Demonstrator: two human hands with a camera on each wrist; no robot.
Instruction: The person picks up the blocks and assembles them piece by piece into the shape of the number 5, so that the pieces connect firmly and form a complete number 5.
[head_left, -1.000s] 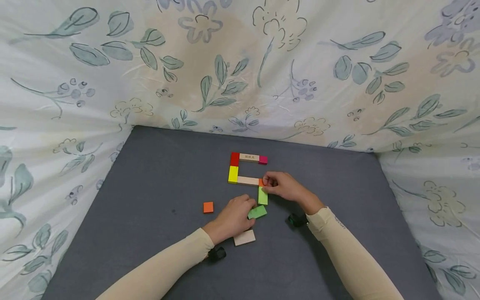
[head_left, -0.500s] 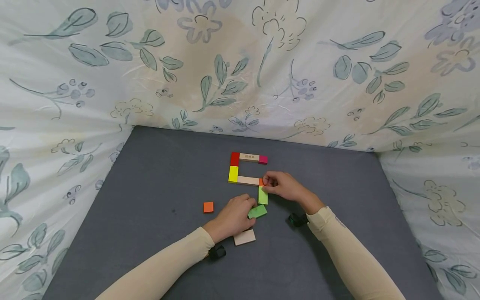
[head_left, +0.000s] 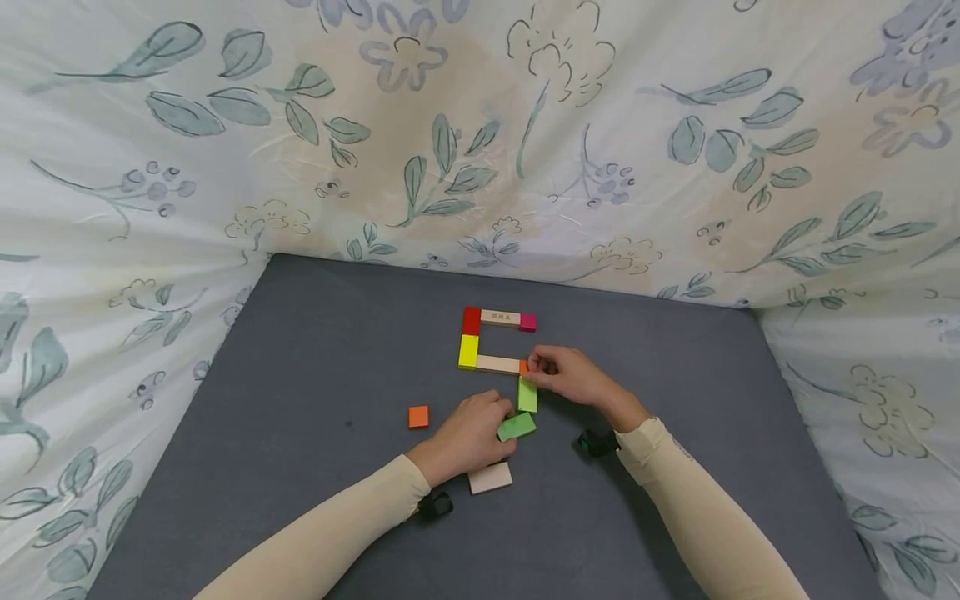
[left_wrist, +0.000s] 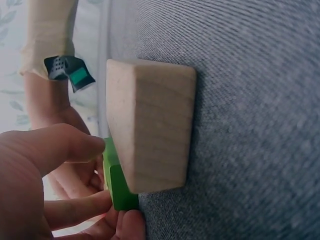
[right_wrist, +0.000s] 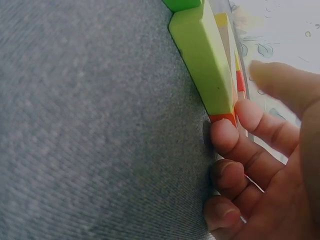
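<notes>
My left hand (head_left: pixel 465 433) pinches a green block (head_left: pixel 517 427) between thumb and fingers, and this block lies angled at the near end of a lime green block (head_left: pixel 527 396). Beyond it my right hand (head_left: pixel 573 375) has its fingertips at a small orange block (head_left: pixel 523 365), partly covered by them. The orange block adjoins the far end of the lime block. In the right wrist view the lime block (right_wrist: pixel 205 60) runs up to the orange one (right_wrist: pixel 223 119), with curled fingers close beside it. A plain wooden block (left_wrist: pixel 160 125) lies beside my left hand.
A row of blocks bends back from the orange one: a plain wooden block (head_left: pixel 498 364), a yellow (head_left: pixel 468 352), a red (head_left: pixel 471 321), another wooden one with print (head_left: pixel 501 317) and a magenta block (head_left: pixel 528 322). An orange square block (head_left: pixel 418 417) lies alone, left of my left hand.
My left thumb has shifted slightly to the right along the near side of the green block. The right hand and the blocks keep their places; the head view has tilted slightly.
</notes>
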